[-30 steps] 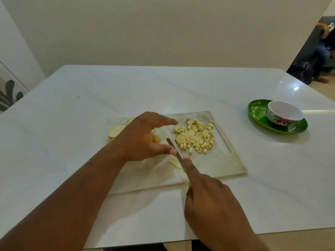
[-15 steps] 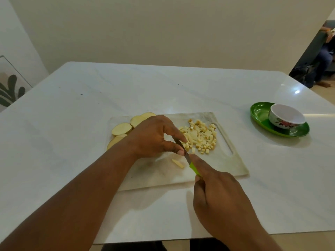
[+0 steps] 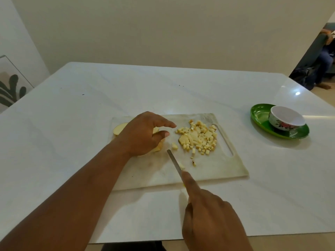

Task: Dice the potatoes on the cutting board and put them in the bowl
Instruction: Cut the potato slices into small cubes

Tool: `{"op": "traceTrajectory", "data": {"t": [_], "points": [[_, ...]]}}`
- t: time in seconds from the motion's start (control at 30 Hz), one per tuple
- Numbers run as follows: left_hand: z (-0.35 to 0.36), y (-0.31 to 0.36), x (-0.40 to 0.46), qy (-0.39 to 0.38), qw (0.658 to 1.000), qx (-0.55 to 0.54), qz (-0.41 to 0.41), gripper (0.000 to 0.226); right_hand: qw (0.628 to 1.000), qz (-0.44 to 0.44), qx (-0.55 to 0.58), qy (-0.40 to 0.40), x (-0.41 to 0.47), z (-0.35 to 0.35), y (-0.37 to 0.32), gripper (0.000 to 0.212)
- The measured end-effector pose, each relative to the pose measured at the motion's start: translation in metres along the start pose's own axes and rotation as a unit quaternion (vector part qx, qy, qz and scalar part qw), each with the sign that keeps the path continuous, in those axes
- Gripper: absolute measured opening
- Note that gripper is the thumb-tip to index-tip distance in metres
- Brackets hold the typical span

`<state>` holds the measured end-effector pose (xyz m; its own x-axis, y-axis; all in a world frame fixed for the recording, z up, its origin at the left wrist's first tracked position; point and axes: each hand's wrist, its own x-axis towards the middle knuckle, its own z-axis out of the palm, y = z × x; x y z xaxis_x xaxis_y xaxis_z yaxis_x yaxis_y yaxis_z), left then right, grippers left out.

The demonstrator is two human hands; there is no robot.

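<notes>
A pale marbled cutting board (image 3: 213, 171) lies on the white table. On its right half sits a pile of small potato dice (image 3: 198, 138). Round potato slices (image 3: 118, 130) lie at the board's left end, mostly hidden under my left hand (image 3: 143, 134). That hand hovers over them with loosely curved fingers, its thumb and forefinger apart. My right hand (image 3: 208, 220) grips a knife (image 3: 175, 164), forefinger stretched along its back. The blade points up-left, its tip just left of the pile. A small potato bit lies against the blade. The white flowered bowl (image 3: 286, 119) stands far right.
The bowl stands on a green plate (image 3: 261, 115) near the table's right edge. A person sits in the room beyond at the upper right (image 3: 324, 58). A framed plant picture (image 3: 10, 87) leans at the left wall. The table's near edge runs just below my right hand.
My left hand has let go near the blade and drawn back left over the slices. The knife has pulled back toward me, away from the dice pile.
</notes>
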<state>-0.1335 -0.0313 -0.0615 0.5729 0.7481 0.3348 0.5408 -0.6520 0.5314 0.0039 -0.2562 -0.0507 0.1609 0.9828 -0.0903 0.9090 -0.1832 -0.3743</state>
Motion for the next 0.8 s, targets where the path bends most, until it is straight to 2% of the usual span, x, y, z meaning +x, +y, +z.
{"op": "traceTrajectory", "data": {"t": [0.1,0.3,0.53,0.7,0.8], "points": [[0.002,-0.002,0.000,-0.008,1.000,-0.011,-0.026,0.029,1.000,0.017,-0.016,0.004,0.004,0.000,0.009,0.076],[0.003,-0.002,0.000,-0.017,0.999,-0.034,-0.029,0.030,0.997,0.035,-0.030,0.065,0.018,-0.016,0.033,0.074],[0.004,-0.001,-0.001,-0.004,0.994,-0.091,-0.065,0.035,0.999,-0.024,0.003,0.038,0.021,0.001,0.002,0.076],[0.004,0.001,-0.002,-0.005,0.994,-0.093,-0.059,0.036,0.998,0.020,-0.012,0.059,0.036,-0.004,0.021,0.076],[0.003,0.001,-0.001,-0.008,0.995,-0.083,-0.054,0.035,0.998,0.015,-0.010,0.057,0.036,-0.008,0.013,0.077]]}}
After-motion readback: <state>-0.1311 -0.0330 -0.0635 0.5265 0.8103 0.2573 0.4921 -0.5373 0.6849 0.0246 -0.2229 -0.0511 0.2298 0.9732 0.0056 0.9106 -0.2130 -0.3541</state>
